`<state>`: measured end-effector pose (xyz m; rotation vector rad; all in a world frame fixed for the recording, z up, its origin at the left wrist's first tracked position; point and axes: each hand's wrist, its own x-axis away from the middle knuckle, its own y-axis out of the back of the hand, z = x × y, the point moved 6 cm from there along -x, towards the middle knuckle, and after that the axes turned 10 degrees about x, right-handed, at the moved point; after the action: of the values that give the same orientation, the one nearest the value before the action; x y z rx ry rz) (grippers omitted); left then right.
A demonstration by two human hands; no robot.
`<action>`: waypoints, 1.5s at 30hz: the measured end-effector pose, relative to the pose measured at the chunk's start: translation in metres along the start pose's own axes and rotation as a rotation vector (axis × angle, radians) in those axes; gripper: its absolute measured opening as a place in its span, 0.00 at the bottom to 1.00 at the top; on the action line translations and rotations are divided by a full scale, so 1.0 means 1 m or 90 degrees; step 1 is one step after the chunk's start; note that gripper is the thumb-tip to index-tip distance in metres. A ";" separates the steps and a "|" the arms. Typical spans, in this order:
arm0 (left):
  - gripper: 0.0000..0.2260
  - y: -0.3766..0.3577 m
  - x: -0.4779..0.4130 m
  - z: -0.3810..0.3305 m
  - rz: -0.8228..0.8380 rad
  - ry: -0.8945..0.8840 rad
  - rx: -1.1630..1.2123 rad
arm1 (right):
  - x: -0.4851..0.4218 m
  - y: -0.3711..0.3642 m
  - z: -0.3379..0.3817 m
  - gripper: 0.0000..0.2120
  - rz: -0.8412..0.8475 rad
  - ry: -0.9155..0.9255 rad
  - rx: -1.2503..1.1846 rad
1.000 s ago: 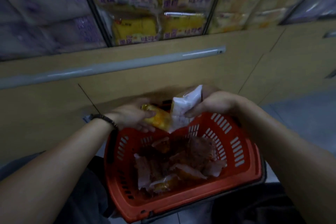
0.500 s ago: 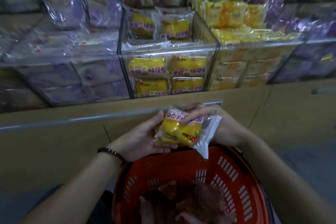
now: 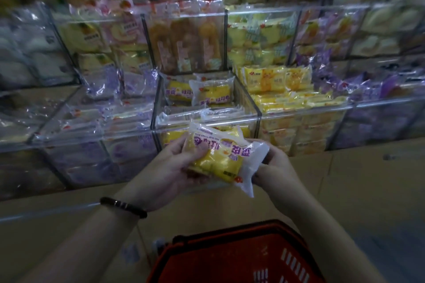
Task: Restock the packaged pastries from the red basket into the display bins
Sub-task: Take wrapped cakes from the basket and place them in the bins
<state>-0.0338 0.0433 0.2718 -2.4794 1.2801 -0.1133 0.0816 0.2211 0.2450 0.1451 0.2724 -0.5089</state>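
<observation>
1. The red basket [image 3: 230,253] sits lowest, under both arms.
2. The yellow pastry pack [image 3: 218,158] is held lengthwise left-to-right. The left hand [image 3: 165,167] is curled round its left end, and the right hand [image 3: 276,167] pinches the wrapper's right end.
3. The matching clear bin [image 3: 249,101] is dead ahead, just past the pack, so I'd guess a short reach forward.

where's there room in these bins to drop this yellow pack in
Most room: the middle bin, over the flat packs at its front, plus a dark strip between the upright yellow packs and its right wall. Crowded: the right bin, heaped to its rim with pale yellow packs, and the purple packs piled left of the middle one.
</observation>
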 end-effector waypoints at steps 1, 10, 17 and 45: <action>0.24 -0.005 -0.001 -0.007 0.019 -0.005 -0.013 | 0.000 -0.001 0.006 0.22 0.010 0.008 -0.019; 0.18 -0.042 -0.031 -0.058 0.161 -0.040 -0.140 | -0.009 0.048 0.048 0.18 -0.240 0.086 -0.266; 0.25 -0.064 -0.061 -0.077 0.047 -0.079 -0.248 | -0.005 0.070 0.057 0.16 -0.387 0.103 -0.378; 0.08 -0.036 -0.127 -0.088 -0.108 -0.280 -0.287 | -0.155 0.226 0.082 0.25 -0.472 -0.107 0.314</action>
<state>-0.1007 0.1411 0.3781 -2.7552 0.9849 0.7129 0.0824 0.4713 0.3846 0.4869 0.0187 -1.3161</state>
